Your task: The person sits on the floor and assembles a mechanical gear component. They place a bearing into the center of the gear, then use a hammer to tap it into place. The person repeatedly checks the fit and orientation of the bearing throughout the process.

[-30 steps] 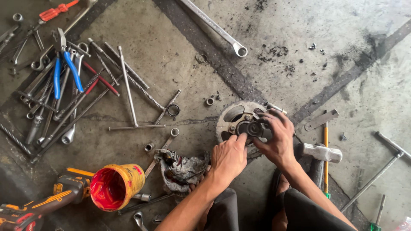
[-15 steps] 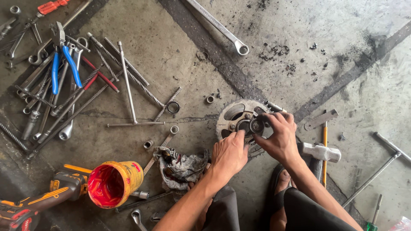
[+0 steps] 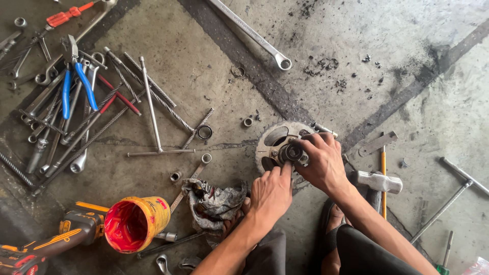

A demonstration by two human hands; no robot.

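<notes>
Nearest me, my left hand [image 3: 270, 196] rests with its fingers pressed flat on the lower edge of the sprocket hub [image 3: 277, 145], steadying it on the concrete floor [image 3: 214, 86] without closing around anything. My right hand [image 3: 321, 160] is curled over the hub's centre, fingertips pinched on the dark round fitting [image 3: 293, 152] there, possibly a bearing or nut; grease hides which. That fitting is seated in the hub, so I judge this work about midway: the hub is stripped out and lying flat, its centre part not yet free or not yet fully home. Beside my left wrist lie a greasy rag [image 3: 214, 203] and 1 yellow grease tub [image 3: 135, 223]. Farther out, a T-handle wrench [image 3: 153, 114], blue-handled pliers [image 3: 76, 84] and 1 long ring spanner [image 3: 249, 33] lie untouched.
</notes>
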